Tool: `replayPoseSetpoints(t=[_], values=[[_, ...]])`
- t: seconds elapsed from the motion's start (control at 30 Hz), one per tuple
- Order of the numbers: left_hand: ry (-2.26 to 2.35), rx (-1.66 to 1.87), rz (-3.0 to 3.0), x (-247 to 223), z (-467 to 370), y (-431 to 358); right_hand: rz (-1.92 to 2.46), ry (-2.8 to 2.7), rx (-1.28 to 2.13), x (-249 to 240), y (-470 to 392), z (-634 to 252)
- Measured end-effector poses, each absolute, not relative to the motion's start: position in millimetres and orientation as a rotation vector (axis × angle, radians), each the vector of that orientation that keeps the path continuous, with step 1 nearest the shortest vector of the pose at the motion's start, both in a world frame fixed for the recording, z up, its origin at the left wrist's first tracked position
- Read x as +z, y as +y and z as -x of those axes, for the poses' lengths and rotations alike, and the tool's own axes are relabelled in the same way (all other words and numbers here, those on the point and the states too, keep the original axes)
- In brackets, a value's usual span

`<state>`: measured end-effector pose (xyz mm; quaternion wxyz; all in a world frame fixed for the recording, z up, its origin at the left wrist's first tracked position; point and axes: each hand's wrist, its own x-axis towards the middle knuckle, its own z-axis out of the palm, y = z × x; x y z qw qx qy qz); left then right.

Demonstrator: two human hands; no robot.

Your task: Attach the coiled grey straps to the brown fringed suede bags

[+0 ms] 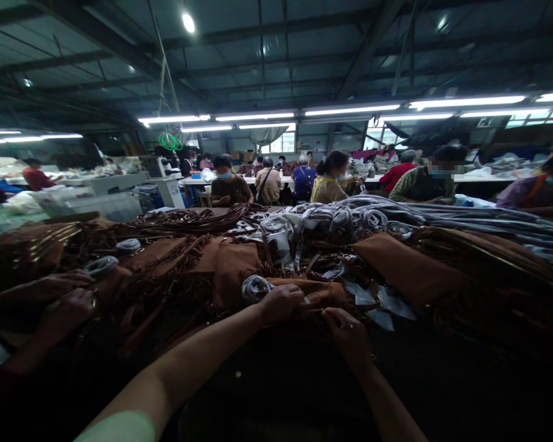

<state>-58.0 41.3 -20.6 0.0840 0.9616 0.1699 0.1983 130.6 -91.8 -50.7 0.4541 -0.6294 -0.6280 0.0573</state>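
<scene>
A brown leather-like bag [334,293] lies on the pile directly in front of me. My left hand [283,302] is closed at its near edge, fingers pinched around something small there that I cannot make out. Just to the right, my right hand [348,331] pinches a thin piece by the same edge, its fingertips close to those of the left. A coiled strap in pale wrapping [257,288] sits beyond my left wrist. Clear plastic tags or wrappers [381,306] lie beyond my right hand. Dim light hides the detail between the fingers.
Brown fringed bags [235,270] cover the table, with a large flap [410,267] at right. Grey-wrapped straps [451,218] are heaped behind. At left, a co-worker's hands [71,301] handle another bag. Several people sit across the table, including one in yellow straps [329,184].
</scene>
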Motion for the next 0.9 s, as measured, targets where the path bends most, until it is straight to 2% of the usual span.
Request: replayPoseSetpoints(t=[0.2,0.5,0.9], values=[[0.208,0.467,-3.121,-8.6,61.8,29.3,1.486,-1.517,0.163,-51.7,-92.1,-133.7],[0.036,0.445,-3.289,-7.6,65.6,20.2,1.458,-1.588,0.212,-45.1,-91.4,-134.1],[0.283,0.383,-3.218,1.8,70.1,26.0,1.450,-1.587,0.198,-45.7,-91.2,-133.5]])
